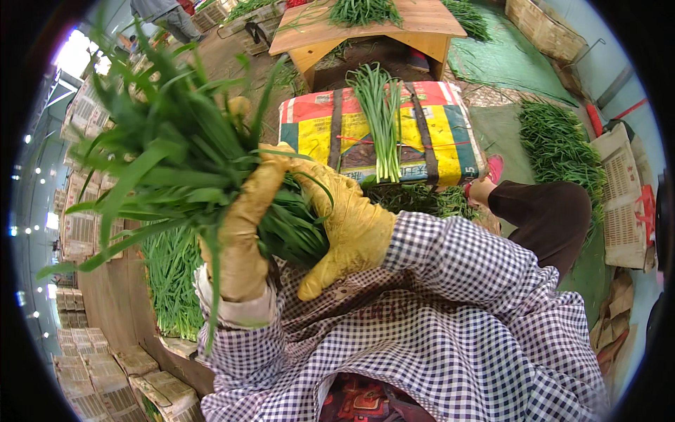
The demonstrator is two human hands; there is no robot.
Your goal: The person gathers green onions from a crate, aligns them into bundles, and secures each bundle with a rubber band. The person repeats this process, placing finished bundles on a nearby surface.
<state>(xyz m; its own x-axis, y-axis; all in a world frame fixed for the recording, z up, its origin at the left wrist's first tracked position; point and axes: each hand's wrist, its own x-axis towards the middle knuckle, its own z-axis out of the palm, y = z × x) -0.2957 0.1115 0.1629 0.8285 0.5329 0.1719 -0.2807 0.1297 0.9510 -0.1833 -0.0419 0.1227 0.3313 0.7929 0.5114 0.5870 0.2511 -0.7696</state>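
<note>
Both my hands wear stained yellow gloves and hold one thick bunch of green, flat-leaved garlic chives (pixel 190 142) in front of my chest. My left hand (pixel 245 232) is wrapped around the bunch from the left, partly covered by leaves. From the right, my right hand (pixel 343 227) grips the lower part, its thumb pointing down. The long leaves fan out to the upper left and look blurred. Beyond my hands, a smaller bundle of chives (pixel 382 126) lies on a colourful printed package (pixel 445 142) with dark straps; a thin red tie lies across there.
A low wooden table (pixel 316 31) with greens stands ahead. Chive heaps lie at left (pixel 171 279) and right (pixel 561 158). A plastic crate (pixel 625 211) stands at far right. Stacked crates (pixel 87 364) line the left. Another person (pixel 171 18) stands at the upper left.
</note>
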